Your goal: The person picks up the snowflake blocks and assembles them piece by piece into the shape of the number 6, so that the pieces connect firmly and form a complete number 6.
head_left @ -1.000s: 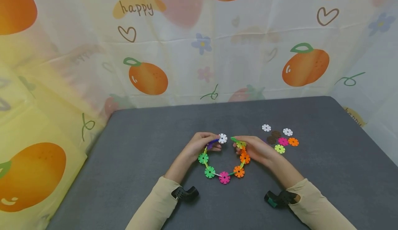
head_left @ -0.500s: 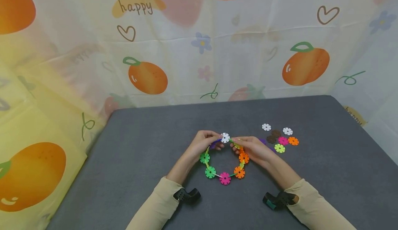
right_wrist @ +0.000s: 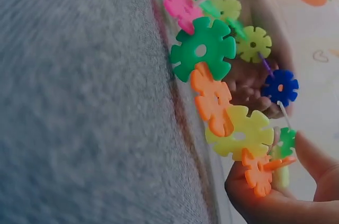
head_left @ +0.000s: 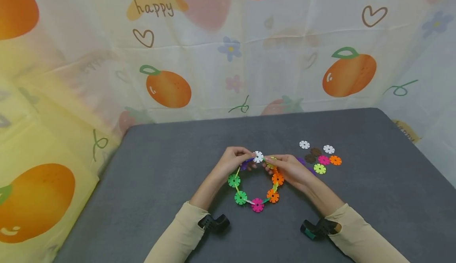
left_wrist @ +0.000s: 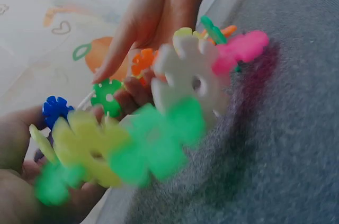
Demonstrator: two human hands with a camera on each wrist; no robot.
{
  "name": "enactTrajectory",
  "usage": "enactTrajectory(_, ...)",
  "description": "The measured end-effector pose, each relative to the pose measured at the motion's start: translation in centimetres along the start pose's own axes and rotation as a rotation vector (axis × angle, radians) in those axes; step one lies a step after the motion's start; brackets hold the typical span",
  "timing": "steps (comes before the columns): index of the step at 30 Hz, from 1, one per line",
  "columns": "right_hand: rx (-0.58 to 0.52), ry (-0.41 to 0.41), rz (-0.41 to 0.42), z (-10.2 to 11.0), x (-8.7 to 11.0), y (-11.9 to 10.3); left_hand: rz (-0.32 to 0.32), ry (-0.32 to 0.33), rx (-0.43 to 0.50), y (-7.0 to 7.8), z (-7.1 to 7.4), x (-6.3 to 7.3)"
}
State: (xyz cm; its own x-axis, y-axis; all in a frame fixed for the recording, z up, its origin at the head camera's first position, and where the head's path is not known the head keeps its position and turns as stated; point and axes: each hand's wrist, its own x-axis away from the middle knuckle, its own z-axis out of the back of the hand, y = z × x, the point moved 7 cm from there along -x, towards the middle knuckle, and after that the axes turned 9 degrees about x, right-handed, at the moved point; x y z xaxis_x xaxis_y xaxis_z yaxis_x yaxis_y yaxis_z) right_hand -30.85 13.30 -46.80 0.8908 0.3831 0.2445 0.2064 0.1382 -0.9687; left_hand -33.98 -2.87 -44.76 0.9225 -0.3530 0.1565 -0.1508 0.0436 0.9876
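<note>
A loop of interlocking plastic snowflake discs hangs between both hands over the table. My left hand (head_left: 233,163) pinches its blue disc (left_wrist: 57,112) at the upper left. Opposite, my right hand (head_left: 290,169) holds the upper right end, thumb on a green disc (right_wrist: 287,142). Between the fingertips stands a white disc (head_left: 258,157), meeting the blue and green ones. Lower down, the loop carries a pink disc (head_left: 257,205), green discs (head_left: 240,197) on the left and orange discs (head_left: 272,195) on the right. Fingers partly hide the purple and yellow discs near them.
Loose discs lie right of the right hand: white (head_left: 329,149), brown (head_left: 315,152), pink (head_left: 323,160), orange (head_left: 335,160) and yellow (head_left: 320,169), with purple ones partly behind the hand. The grey table (head_left: 178,144) backs onto a printed curtain (head_left: 206,77).
The gap between the white disc and the green disc at the right hand has closed, the hands having drawn together. Over the last half second the hands have barely moved.
</note>
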Motion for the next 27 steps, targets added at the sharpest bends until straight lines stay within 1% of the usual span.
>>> enactTrajectory(3, -0.014, -0.033, 0.007, -0.4, 0.0, -0.2, 0.039, -0.010, 0.052, -0.2, 0.3, 0.0)
enactTrajectory(5, -0.050, -0.042, -0.007, -0.4, -0.1, 0.0, 0.056, -0.013, 0.087, -0.4, 0.6, -0.1)
enactTrajectory(10, -0.127, -0.034, -0.045, 0.4, -0.2, 0.4, 0.059, 0.024, 0.176, -1.3, 1.6, -0.2)
enactTrajectory(12, -0.118, -0.036, -0.051, 0.6, -0.1, 0.4, 0.065, 0.026, 0.195, -1.6, 1.7, -0.2)
enactTrajectory(15, -0.096, -0.043, -0.068, 0.5, -0.1, 0.4, 0.080, -0.002, 0.193, -1.7, 1.2, -0.2)
enactTrajectory(19, -0.079, -0.068, -0.068, 0.2, -0.2, 0.4, 0.080, -0.029, 0.161, -1.3, 0.7, -0.1)
enactTrajectory(24, -0.090, -0.095, -0.059, 0.1, -0.2, 0.5, 0.077, -0.056, 0.119, -1.3, 0.5, -0.2)
enactTrajectory(27, -0.076, -0.086, -0.053, 0.1, -0.2, 0.5, 0.070, -0.064, 0.099, -1.4, 0.5, -0.2)
